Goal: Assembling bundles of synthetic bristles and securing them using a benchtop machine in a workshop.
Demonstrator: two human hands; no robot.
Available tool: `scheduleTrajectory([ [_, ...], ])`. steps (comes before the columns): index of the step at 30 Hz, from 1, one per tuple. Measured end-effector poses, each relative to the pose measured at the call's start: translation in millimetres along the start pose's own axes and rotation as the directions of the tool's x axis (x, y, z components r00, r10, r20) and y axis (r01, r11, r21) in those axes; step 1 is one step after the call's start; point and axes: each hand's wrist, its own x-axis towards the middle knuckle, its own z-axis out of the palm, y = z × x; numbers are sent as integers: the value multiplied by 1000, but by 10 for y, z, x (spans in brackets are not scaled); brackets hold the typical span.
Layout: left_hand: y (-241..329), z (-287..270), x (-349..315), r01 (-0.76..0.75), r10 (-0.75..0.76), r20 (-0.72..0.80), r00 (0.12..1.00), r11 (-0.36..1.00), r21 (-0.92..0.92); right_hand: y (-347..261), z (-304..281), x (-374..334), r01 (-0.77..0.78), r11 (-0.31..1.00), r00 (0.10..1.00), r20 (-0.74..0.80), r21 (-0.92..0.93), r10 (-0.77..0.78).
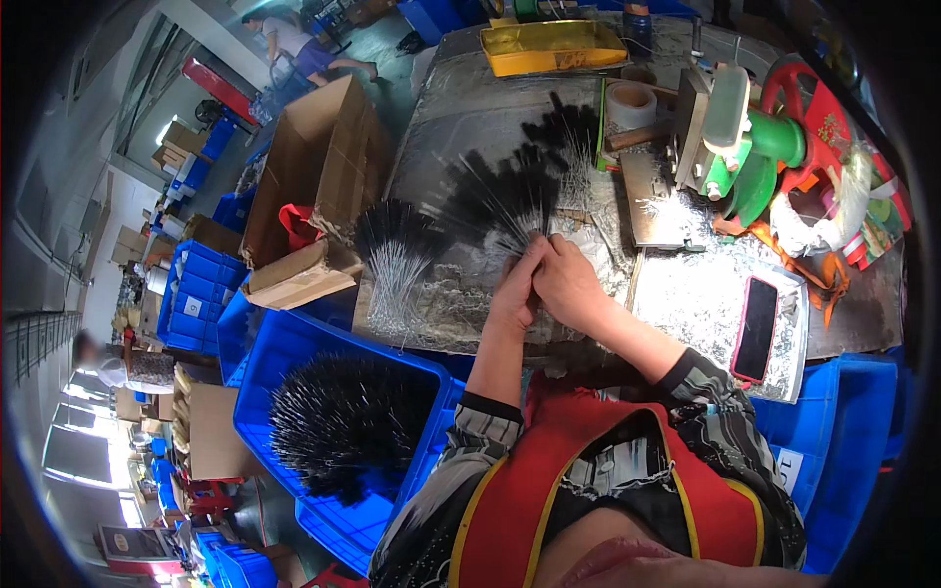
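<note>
My left hand [517, 286] and my right hand [571, 281] are closed together over the near part of the worktable [461, 88]. Between them they grip a bundle of thin wire brushes [510, 201], whose black bristled ends fan away from me. The wire ends are hidden inside my fingers. To the left lies a second brush bundle [397, 257], bristles pointing away and bare silvery wires toward me. Beyond my hands, a third brush bundle [571, 137] rests near the machine. A blue bin [257, 377] at lower left holds a large mass of black-bristled brushes [348, 421].
An open cardboard box [306, 157] stands left of the table. At right is a green machine [779, 137] with a red handwheel [784, 83]. A phone [755, 330] lies on a white tray [686, 304]. A yellow tray [554, 59] sits at the far edge. Another person [294, 44] is far off.
</note>
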Motion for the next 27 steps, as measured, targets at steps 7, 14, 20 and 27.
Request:
scheduleTrajectory([
  [7, 269, 45, -27, -332, 332, -8, 943, 943, -8, 134, -365, -113, -70, 691, 897, -257, 719, 359],
  [14, 766, 77, -226, -566, 633, -164, 757, 760, 321, 730, 105, -93, -435, 758, 897, 159, 486, 412],
  [20, 708, -66, -190, -594, 678, -167, 716, 717, 364, 620, 317, 23, -345, 872, 933, 227, 348, 279],
  [27, 459, -182, -217, -443, 521, -217, 826, 836, 323, 523, 678, 31, -166, 889, 985, 40, 426, 165],
])
